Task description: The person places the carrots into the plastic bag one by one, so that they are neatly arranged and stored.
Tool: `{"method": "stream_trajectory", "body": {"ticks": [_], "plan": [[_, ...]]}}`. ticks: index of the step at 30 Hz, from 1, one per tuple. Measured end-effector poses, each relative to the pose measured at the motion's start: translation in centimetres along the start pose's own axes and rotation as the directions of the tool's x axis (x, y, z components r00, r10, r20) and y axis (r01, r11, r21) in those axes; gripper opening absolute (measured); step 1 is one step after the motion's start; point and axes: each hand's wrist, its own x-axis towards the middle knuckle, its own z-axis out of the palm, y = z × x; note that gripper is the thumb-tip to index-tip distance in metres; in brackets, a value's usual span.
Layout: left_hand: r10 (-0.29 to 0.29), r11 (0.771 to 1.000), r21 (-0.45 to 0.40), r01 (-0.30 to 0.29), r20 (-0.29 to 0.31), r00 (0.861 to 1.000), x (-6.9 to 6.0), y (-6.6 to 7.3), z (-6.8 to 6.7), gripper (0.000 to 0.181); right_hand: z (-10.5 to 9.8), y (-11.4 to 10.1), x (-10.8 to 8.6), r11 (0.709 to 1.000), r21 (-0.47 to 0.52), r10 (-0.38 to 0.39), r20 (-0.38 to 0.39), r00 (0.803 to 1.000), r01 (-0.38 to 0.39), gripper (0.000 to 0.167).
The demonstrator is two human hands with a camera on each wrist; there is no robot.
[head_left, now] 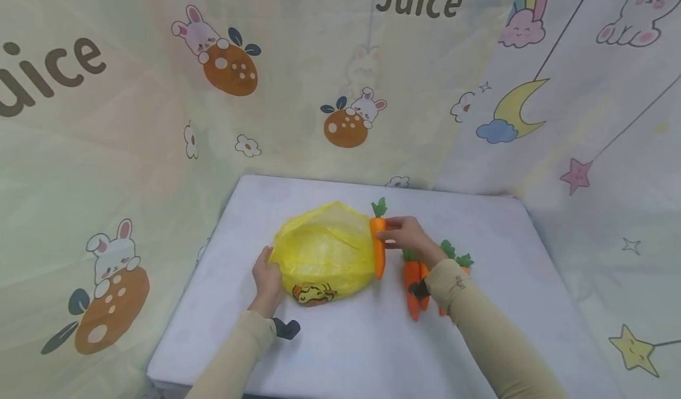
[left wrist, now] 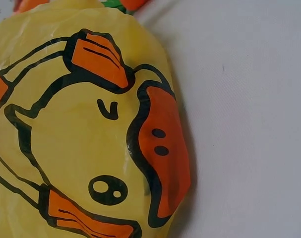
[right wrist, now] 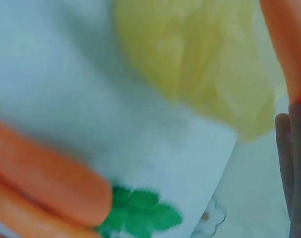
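A yellow plastic bag [head_left: 324,245] with a printed cartoon duck lies on the white table; the print [left wrist: 81,134] fills much of the left wrist view. At the bag's left edge, my left hand [head_left: 268,278] grips the plastic. My right hand [head_left: 412,236] pinches an orange carrot [head_left: 379,251] with a green top, held upright against the bag's right side. The same carrot [right wrist: 289,44] and the fingers [right wrist: 300,144] show at the right of the right wrist view. The inside of the bag is hidden.
Several more carrots [head_left: 412,281] lie under and beside my right forearm, and some [right wrist: 51,183] appear large in the right wrist view. The table [head_left: 330,352] meets a printed cloth backdrop [head_left: 298,80] behind and at both sides.
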Motion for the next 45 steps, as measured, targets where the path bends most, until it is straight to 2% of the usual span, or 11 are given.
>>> {"method": "stream_trajectory", "body": {"ticks": [7, 11, 14, 16, 19, 24, 27, 33, 41, 45], "plan": [[0.008, 1.000, 0.026, -0.008, -0.002, 1.000, -0.2, 0.2, 0.2, 0.070, 3.4, -1.9, -0.3, 0.997, 0.075, -0.029, 0.111, 0.993, 0.021, 0.063], [0.020, 0.999, 0.024, -0.020, -0.009, 1.000, -0.3, 0.1, 0.1, 0.069, 5.1, -3.0, -0.3, 0.988, 0.146, -0.080, 0.194, 0.978, 0.052, 0.064], [0.020, 1.000, 0.005, -0.020, -0.006, 1.000, -0.3, -0.1, 0.2, 0.070, 6.1, -3.9, -0.1, 0.968, 0.238, -0.137, 0.230, 0.964, 0.081, 0.060], [0.017, 1.000, -0.014, -0.017, -0.001, 1.000, -0.3, -0.3, 0.3, 0.070, 6.7, -4.4, 0.3, 0.948, 0.301, -0.173, 0.230, 0.958, 0.099, 0.057], [0.016, 1.000, -0.027, -0.016, 0.000, 1.000, -0.4, -0.4, 0.5, 0.070, 7.7, -4.6, 1.0, 0.922, 0.373, -0.186, 0.189, 0.964, 0.105, 0.056], [0.007, 1.000, -0.001, -0.007, -0.018, 1.000, -0.4, -0.5, 0.6, 0.069, 9.7, -3.9, 2.4, 0.875, 0.481, -0.134, 0.121, 0.984, 0.060, 0.056], [0.003, 1.000, 0.011, -0.003, -0.024, 1.000, -0.4, -0.5, 0.6, 0.069, 10.9, -3.3, 3.0, 0.862, 0.506, -0.095, 0.097, 0.991, 0.033, 0.056], [0.002, 1.000, 0.003, -0.002, -0.020, 1.000, -0.5, -0.5, 0.8, 0.068, 12.7, -2.1, 3.5, 0.873, 0.488, -0.048, 0.082, 0.995, 0.002, 0.055], [0.020, 1.000, -0.009, -0.020, 0.011, 1.000, -0.3, -0.5, 1.0, 0.066, 14.4, -1.4, 4.1, 0.931, 0.361, 0.014, 0.111, 0.994, -0.053, 0.061], [0.025, 1.000, 0.008, -0.025, 0.022, 0.999, -0.3, -0.5, 1.2, 0.065, 15.1, -1.1, 4.6, 0.949, 0.308, 0.022, 0.135, 0.991, -0.064, 0.060]]}}
